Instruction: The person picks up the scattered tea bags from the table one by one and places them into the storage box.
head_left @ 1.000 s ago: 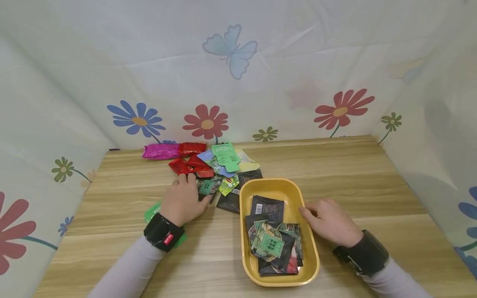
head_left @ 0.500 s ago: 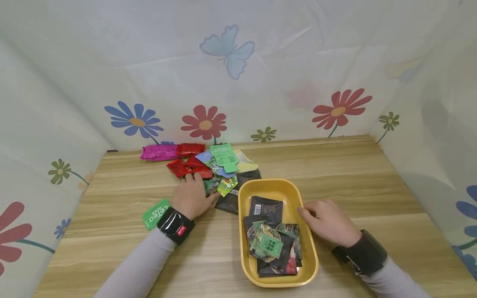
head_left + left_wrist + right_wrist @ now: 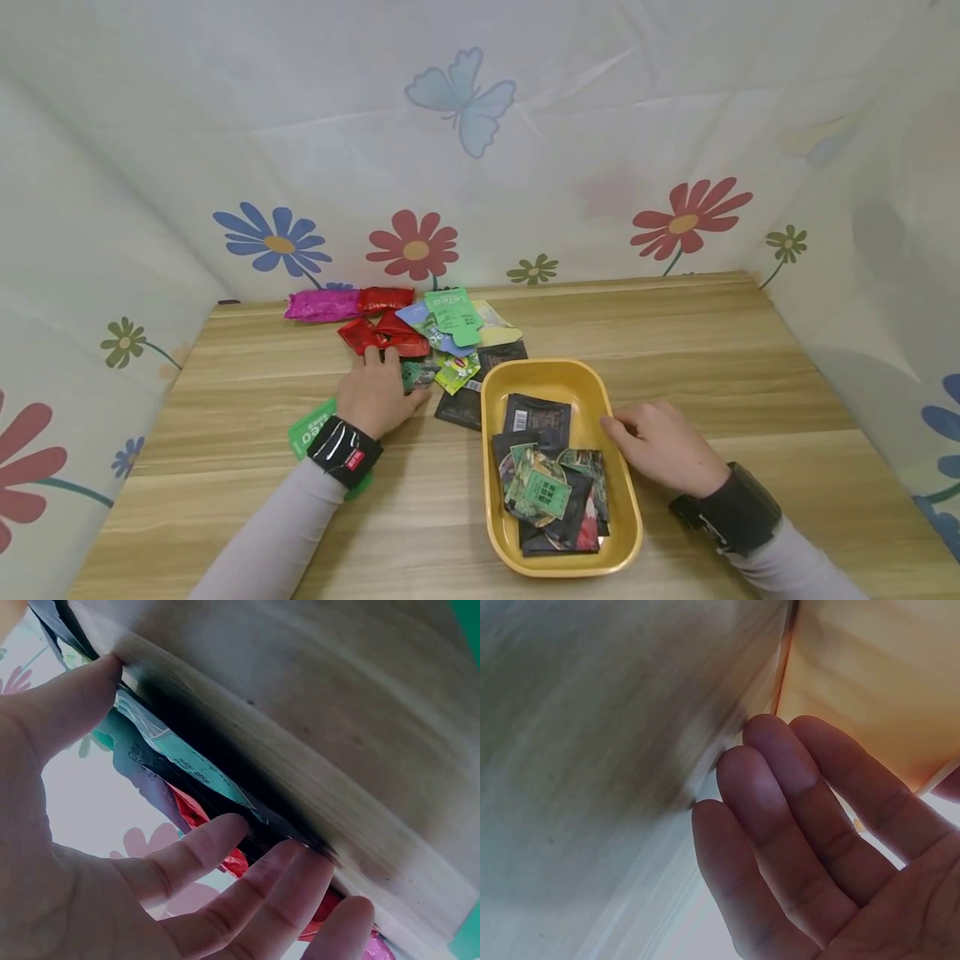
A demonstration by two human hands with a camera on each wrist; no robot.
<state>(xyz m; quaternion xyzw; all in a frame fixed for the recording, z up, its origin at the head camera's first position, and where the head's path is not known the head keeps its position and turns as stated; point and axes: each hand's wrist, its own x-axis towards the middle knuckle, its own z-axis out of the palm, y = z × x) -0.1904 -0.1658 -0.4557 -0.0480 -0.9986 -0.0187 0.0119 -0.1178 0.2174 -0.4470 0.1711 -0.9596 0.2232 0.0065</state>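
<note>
My left hand (image 3: 372, 396) is at the near edge of a pile of tea sachets, thumb and fingers spread. Between them, in the left wrist view, lies a dark tea sachet (image 3: 199, 765) with a green label, fingertips right at its edge on the tabletop. On the right, my right hand (image 3: 667, 443) holds the side of a yellow tray (image 3: 628, 508), thumb over the rim and fingers along the outer wall (image 3: 885, 667). Inside the tray lie several dark tea sachets (image 3: 546, 493), some with green labels.
Behind the left hand are red packets (image 3: 386, 333), a magenta packet (image 3: 322, 305), green LeTea sachets (image 3: 454, 313) and a yellow-green sachet (image 3: 457, 372). Black sachets (image 3: 459, 408) lie against the tray's left side. A green sachet (image 3: 311, 427) is partly under the left wrist.
The left hand shifted right over the green-labelled sachet, then back left, uncovering more of its label. The right hand and the tray stay in place.
</note>
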